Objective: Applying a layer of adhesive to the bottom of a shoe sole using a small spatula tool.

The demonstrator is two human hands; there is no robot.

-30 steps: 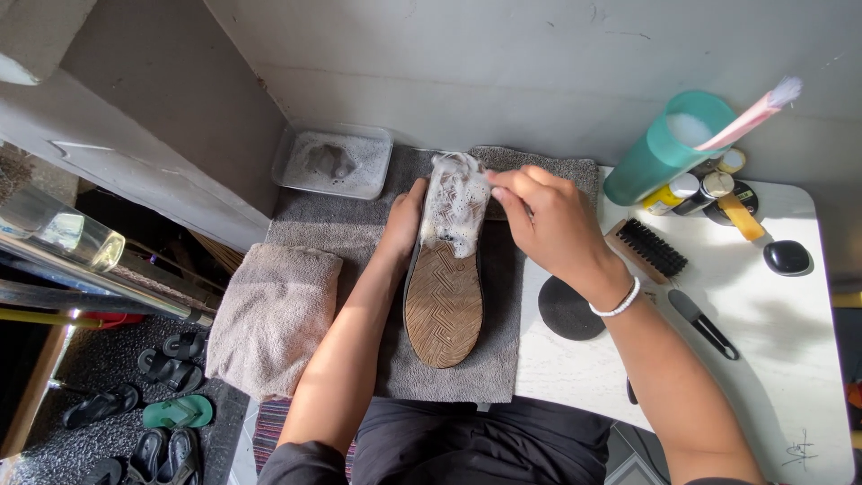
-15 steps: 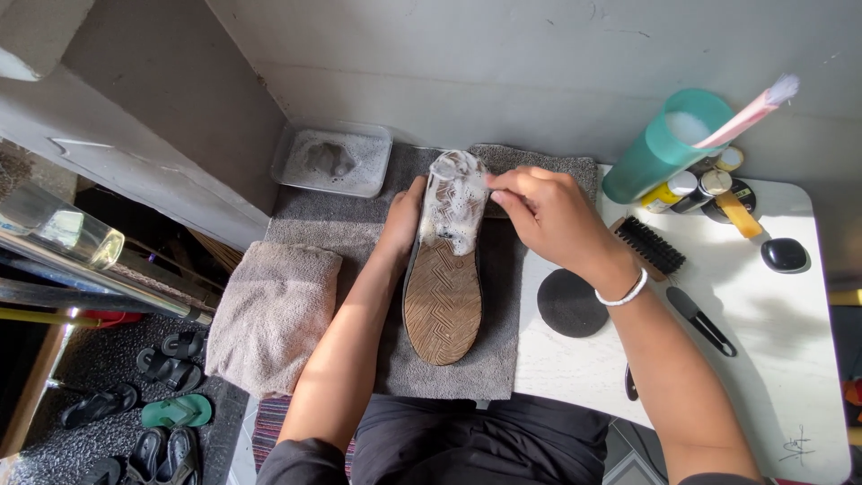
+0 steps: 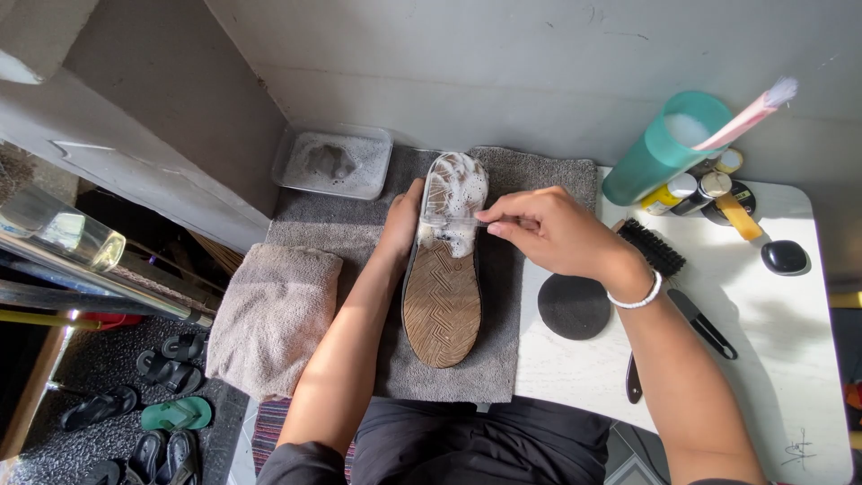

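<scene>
Since a second ago the right hand has drawn nearer, its fingers pinching a clear brush across the foamy sole. Left hand grips the shoe, sole-up on the grey towel on the table.

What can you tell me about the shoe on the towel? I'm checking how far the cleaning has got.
The shoe lies sole up on the grey towel, toe pointing away from the person. Its brown sole shows a zigzag tread, bare from heel to middle, while white foam covers the toe end. The left hand steadies its left edge. The right hand holds a small brush with a clear handle across the foamy part. The upper is hidden underneath.
</scene>
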